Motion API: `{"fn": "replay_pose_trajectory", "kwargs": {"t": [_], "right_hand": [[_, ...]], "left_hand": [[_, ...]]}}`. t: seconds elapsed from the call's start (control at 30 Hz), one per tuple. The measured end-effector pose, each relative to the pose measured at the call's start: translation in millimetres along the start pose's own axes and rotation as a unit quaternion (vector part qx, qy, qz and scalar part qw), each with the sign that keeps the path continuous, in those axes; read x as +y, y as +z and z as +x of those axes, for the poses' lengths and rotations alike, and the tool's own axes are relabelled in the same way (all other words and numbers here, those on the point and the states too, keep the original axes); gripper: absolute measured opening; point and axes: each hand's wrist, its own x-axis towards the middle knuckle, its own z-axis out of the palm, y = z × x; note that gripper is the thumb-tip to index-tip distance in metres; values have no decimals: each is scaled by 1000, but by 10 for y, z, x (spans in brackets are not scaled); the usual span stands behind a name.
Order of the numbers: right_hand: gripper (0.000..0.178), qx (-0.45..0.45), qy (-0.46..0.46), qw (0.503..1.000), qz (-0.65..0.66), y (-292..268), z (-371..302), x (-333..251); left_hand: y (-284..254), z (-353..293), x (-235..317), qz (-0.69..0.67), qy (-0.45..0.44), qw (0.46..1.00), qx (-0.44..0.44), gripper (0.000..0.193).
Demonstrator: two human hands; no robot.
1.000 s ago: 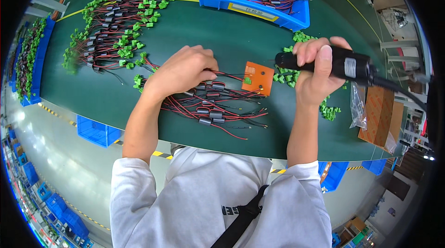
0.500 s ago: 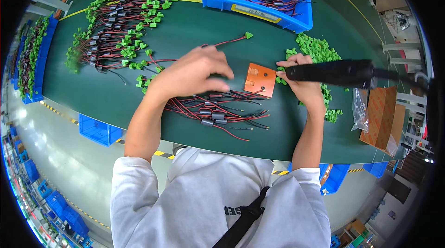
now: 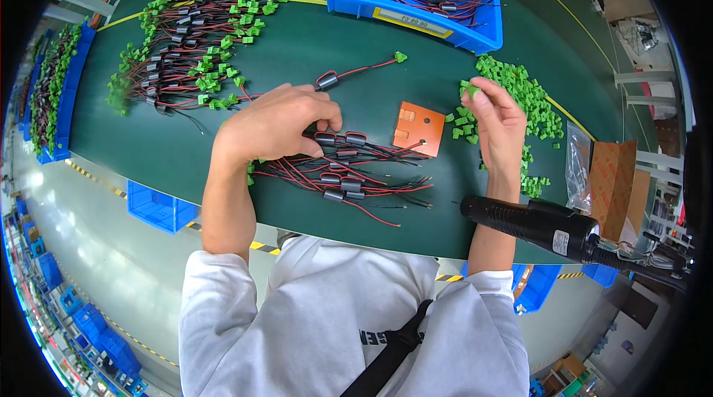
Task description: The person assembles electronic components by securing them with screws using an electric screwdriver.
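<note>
On the table (image 3: pixel 312 48), left hand (image 3: pixel 275 126) pins wires (image 3: pixel 349 174); right hand (image 3: pixel 494 118) pinches a connector (image 3: pixel 472 89), which could slip from so slight a grip

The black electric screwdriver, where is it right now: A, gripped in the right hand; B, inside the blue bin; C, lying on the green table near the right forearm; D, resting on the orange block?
C: the black electric screwdriver lies on the green table beside the forearm, while the right hand pinches a small green connector in its fingers.
</note>
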Motion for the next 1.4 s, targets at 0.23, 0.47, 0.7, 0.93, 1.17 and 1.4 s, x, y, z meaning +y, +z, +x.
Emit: {"fn": "replay_pose_trajectory", "kwargs": {"t": [0.23, 0.47, 0.7, 0.93, 1.17, 1.4], "right_hand": [[23, -127, 8, 989, 80, 243, -73, -6], [22, -170, 15, 982, 80, 261, -104, -51], [23, -174, 23, 984, 42, 362, -158, -98], [26, -172, 35, 984, 15, 380, -146, -112], [29, -178, 34, 983, -24, 395, -161, -32], [29, -139, 58, 989, -11, 429, -197, -5]], "left_hand": [[32, 59, -66, -41, -27, 998, -36, 32], [63, 75, -136, -34, 14, 999, 11, 28], [335, 291, 45, 3, 68, 998, 11, 30], [262, 338, -58, -156, 97, 982, 52, 22], [383, 450, 1, -201, 73, 970, 113, 18], [423, 461, 34, -243, 62, 958, 143, 19]]}}
